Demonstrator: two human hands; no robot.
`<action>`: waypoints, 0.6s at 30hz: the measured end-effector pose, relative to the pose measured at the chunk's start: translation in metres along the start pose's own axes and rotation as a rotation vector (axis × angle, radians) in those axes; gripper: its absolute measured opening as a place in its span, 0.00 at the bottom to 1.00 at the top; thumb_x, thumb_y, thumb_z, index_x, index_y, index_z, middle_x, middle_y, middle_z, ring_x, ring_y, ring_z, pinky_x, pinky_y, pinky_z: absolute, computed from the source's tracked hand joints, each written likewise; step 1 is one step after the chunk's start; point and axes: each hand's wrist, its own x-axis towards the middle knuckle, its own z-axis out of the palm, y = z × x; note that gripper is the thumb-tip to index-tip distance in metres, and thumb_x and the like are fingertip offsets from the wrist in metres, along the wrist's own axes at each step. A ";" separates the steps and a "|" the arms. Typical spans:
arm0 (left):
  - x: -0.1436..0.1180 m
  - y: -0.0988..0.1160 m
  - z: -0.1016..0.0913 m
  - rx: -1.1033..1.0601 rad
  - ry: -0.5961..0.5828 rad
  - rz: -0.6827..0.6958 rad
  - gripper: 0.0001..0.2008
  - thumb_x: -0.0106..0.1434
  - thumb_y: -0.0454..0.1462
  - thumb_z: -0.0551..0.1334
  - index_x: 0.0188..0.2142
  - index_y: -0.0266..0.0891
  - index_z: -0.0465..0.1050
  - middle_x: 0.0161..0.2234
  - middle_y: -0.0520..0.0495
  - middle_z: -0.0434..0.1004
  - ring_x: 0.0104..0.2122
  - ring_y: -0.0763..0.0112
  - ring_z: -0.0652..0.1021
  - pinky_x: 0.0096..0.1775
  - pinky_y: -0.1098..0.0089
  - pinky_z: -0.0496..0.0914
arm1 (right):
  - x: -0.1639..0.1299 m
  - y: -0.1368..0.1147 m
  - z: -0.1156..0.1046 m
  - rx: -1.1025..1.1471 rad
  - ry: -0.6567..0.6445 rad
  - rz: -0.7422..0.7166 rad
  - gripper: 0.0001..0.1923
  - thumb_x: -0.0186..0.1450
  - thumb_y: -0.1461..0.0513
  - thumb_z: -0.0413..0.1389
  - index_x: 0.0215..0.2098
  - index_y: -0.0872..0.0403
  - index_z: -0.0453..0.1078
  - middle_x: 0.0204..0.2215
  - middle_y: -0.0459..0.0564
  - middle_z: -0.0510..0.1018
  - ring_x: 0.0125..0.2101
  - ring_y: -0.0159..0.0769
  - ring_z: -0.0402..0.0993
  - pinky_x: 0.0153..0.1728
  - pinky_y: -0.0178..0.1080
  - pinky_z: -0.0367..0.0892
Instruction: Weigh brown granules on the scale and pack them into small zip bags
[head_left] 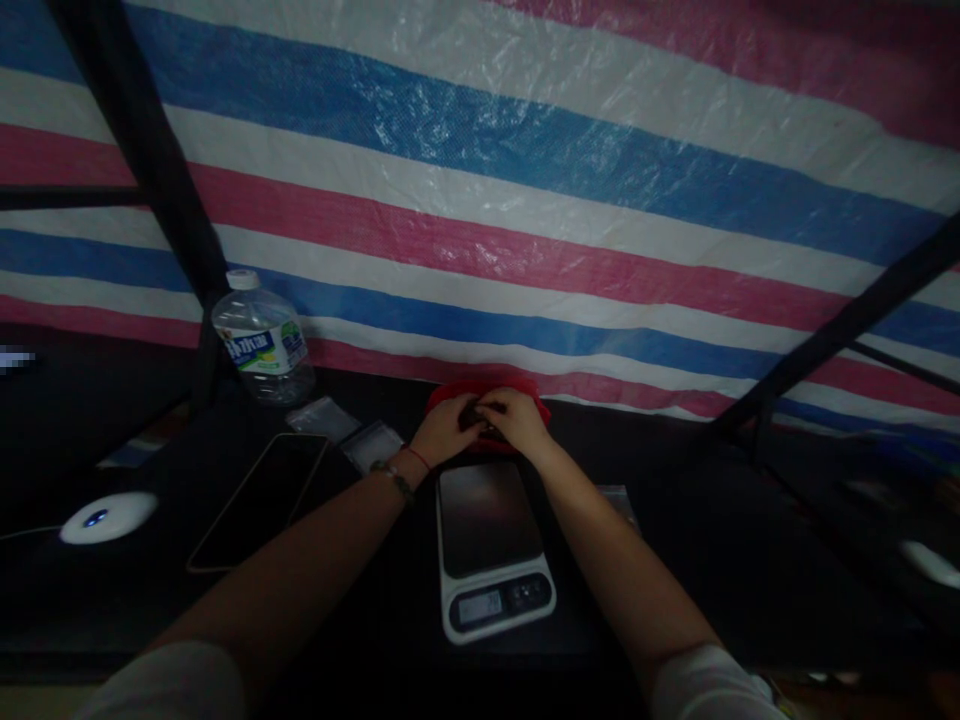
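Observation:
Both hands reach to the far side of the black table, over a red bag or bowl (491, 384) whose kind I cannot make out. Dark contents show between the fingers, too dim to name. My left hand (444, 430) is at its left side with fingers curled inward. Close beside it, my right hand (519, 420) has its fingers bent and pinched over the dark contents. What the fingertips hold is hidden. On the near side, between my forearms, lies a white digital scale (489, 520) with a bare metal plate and a lit display.
Small clear plastic bags (371, 445) lie left of my left hand, another (619, 500) beyond my right forearm. A phone (259, 500), a white mouse-shaped device (109, 518) and a clear bottle (262, 340) are leftward. Dark frame bars and a striped sheet (525, 250) stand behind.

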 end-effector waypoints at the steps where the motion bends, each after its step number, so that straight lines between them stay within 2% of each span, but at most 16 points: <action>1: 0.000 -0.001 0.000 0.001 0.000 0.001 0.18 0.58 0.38 0.62 0.48 0.39 0.69 0.45 0.43 0.77 0.45 0.60 0.77 0.48 0.60 0.71 | -0.001 0.001 -0.001 -0.006 0.020 -0.006 0.07 0.63 0.63 0.56 0.34 0.55 0.76 0.34 0.49 0.79 0.37 0.33 0.73 0.41 0.35 0.65; 4: 0.000 -0.003 0.001 0.024 0.027 -0.022 0.20 0.58 0.37 0.62 0.50 0.38 0.69 0.46 0.42 0.77 0.46 0.59 0.77 0.50 0.59 0.70 | -0.007 0.003 -0.006 -0.082 0.063 0.033 0.10 0.65 0.62 0.53 0.34 0.56 0.76 0.34 0.50 0.80 0.37 0.35 0.73 0.41 0.36 0.64; 9: 0.001 -0.004 0.004 0.103 0.084 -0.053 0.20 0.59 0.38 0.61 0.52 0.38 0.68 0.47 0.41 0.76 0.47 0.59 0.76 0.51 0.59 0.69 | -0.029 0.000 -0.011 -0.229 -0.235 0.070 0.10 0.64 0.64 0.53 0.33 0.56 0.77 0.33 0.51 0.80 0.36 0.36 0.74 0.38 0.35 0.63; 14: 0.002 -0.009 0.003 0.143 0.087 -0.081 0.14 0.61 0.38 0.60 0.47 0.39 0.69 0.43 0.44 0.77 0.43 0.60 0.77 0.47 0.61 0.71 | -0.051 -0.008 -0.005 -0.208 -0.474 -0.057 0.15 0.68 0.58 0.50 0.37 0.56 0.77 0.35 0.53 0.80 0.36 0.35 0.75 0.39 0.35 0.64; 16: 0.002 -0.011 0.003 0.149 0.073 -0.114 0.14 0.60 0.39 0.60 0.46 0.40 0.69 0.41 0.44 0.77 0.41 0.59 0.78 0.45 0.61 0.72 | -0.057 -0.009 -0.001 -0.182 -0.519 -0.095 0.16 0.68 0.55 0.51 0.40 0.56 0.76 0.38 0.53 0.80 0.40 0.36 0.74 0.41 0.35 0.64; 18: 0.001 -0.011 0.003 0.145 0.072 -0.140 0.16 0.60 0.39 0.60 0.47 0.40 0.67 0.40 0.44 0.77 0.41 0.59 0.78 0.44 0.60 0.72 | -0.062 -0.007 0.003 -0.199 -0.493 -0.078 0.16 0.66 0.53 0.54 0.41 0.57 0.75 0.40 0.54 0.79 0.42 0.38 0.73 0.43 0.37 0.64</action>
